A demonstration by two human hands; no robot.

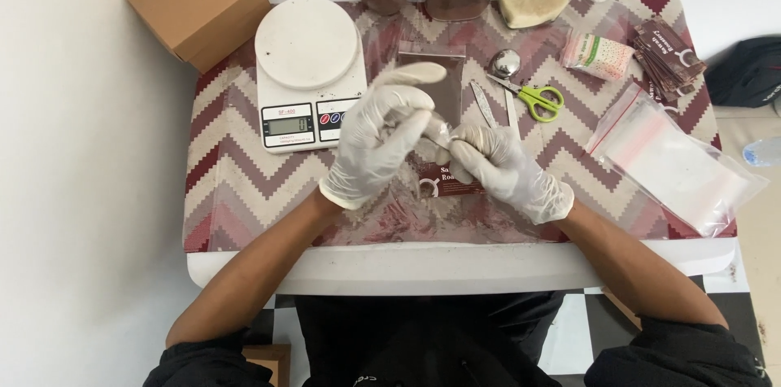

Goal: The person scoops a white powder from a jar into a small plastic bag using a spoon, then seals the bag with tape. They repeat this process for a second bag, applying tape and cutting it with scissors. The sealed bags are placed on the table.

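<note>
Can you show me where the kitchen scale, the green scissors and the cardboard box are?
Kitchen scale (307, 41): head view, on its round white weighing plate.
Green scissors (540, 99): head view, on the green handle loops.
Cardboard box (198, 3): head view, on its brown top face, at the table's far left corner.

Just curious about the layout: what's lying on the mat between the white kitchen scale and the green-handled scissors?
In the head view, a flat dark brown pouch lies between the scale and scissors, partly hidden by the gloved left hand.

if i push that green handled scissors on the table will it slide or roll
The scissors lie flat and open on the zigzag cloth, so they would probably slide, not roll. The cloth seems to have a clear shiny cover, which may let them slip easily. The spread blades could catch the spoon beside them.
</note>
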